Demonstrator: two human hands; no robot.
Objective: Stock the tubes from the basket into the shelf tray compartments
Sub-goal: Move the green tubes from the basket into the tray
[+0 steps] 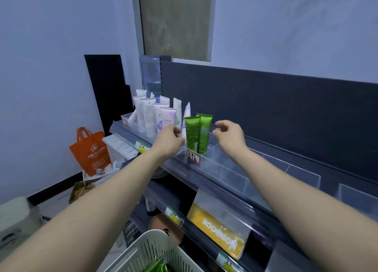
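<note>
Pale walls and a dark-backed shelf unit point(266, 99) frame the work. Nearest, well below both grips, stands the white slotted basket point(143, 251), with green tubes in the basket point(158, 266) lying flat at its bottom, so stock is left to move.

Up at the shelf, the left grip point(169, 138) and right grip point(230, 135) flank a pair of upright green tubes point(193, 133), which stand caps down between them in one compartment of the clear shelf tray point(216, 170). I judge the hands sit either side to square the pair so the tubes stand straight behind the price tag point(193, 156).

The right grip is loosely curled, thumb and forefinger close together just beside the right-hand tube, with nothing between them. The left grip's fingers are curled too, but their tips are hidden behind the hand, so whether they pinch anything cannot be told.

Right of the right grip, the tray's compartments look empty through the clear walls. Left of the left grip and farther back, white tubes point(148, 116) stand crowded in their own compartments, sorted by kind.
</note>
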